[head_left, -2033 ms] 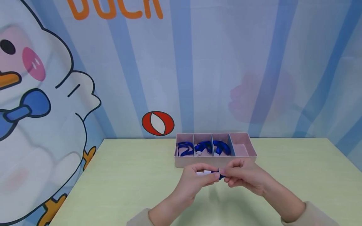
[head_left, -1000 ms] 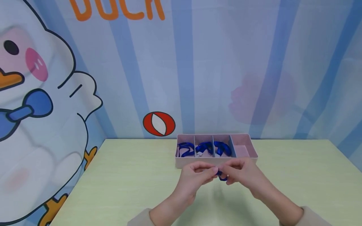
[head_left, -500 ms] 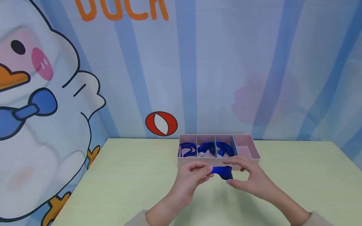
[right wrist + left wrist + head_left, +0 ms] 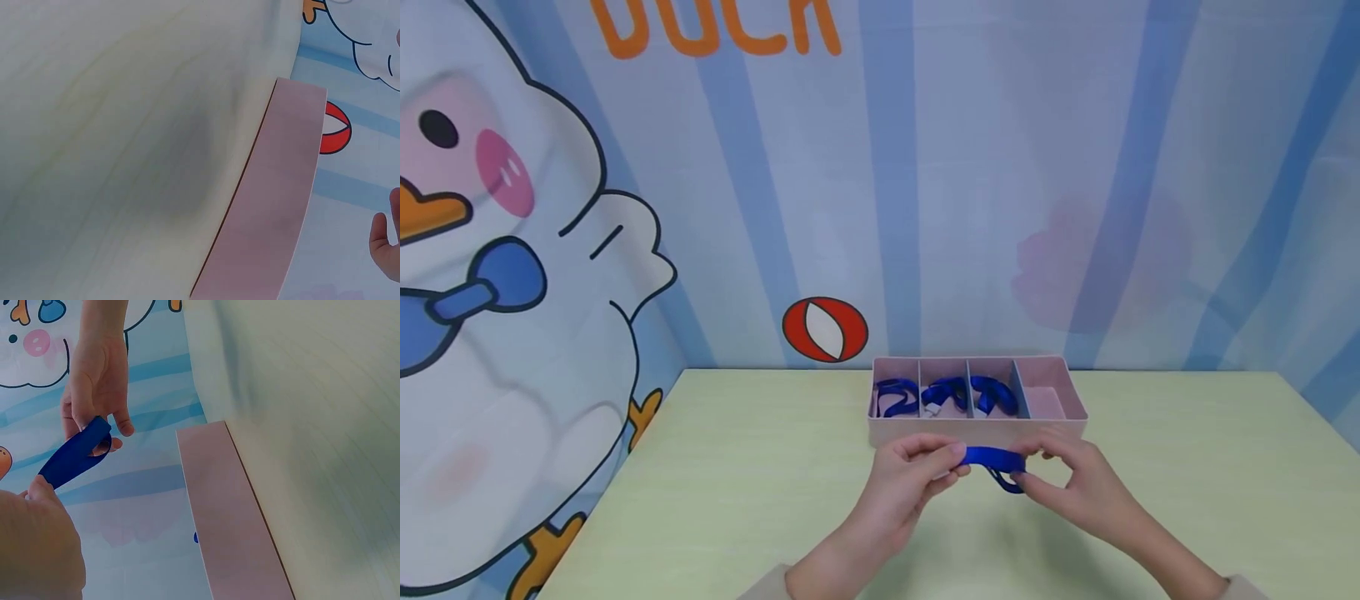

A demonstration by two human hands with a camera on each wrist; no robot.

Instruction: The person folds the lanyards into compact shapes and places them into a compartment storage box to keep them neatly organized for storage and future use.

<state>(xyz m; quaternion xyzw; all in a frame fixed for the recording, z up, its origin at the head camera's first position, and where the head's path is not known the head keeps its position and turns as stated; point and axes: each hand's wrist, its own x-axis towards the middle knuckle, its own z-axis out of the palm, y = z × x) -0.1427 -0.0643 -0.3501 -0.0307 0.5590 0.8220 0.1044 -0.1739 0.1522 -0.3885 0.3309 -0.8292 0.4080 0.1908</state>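
A blue lanyard point(image 4: 992, 457) is held above the table in front of the box, its broad flat strap stretched between the hands. My left hand point(image 4: 898, 492) pinches its left end between thumb and fingers, and a bit of white shows beneath that grip. At the other end, the curled fingers of my right hand point(image 4: 1078, 483) hold the fold of the strap, while a narrow loop hangs below near the thumb. From the left wrist view, the lanyard point(image 4: 74, 453) forms a loop around fingertips of the right hand point(image 4: 100, 381).
Behind the hands stands a pink divided box point(image 4: 940, 431). Three compartments hold blue lanyards point(image 4: 994, 395) with white clips; the right compartment point(image 4: 1043, 392) shows a bare floor. The pale table point(image 4: 737, 483) meets a cartoon-printed curtain point(image 4: 970, 167) at the back.
White clips visible in the left hand have gone mostly behind its fingers. The right hand spread its fingers, moved slightly right and took the strap again, which is now drawn out longer with a loop below.
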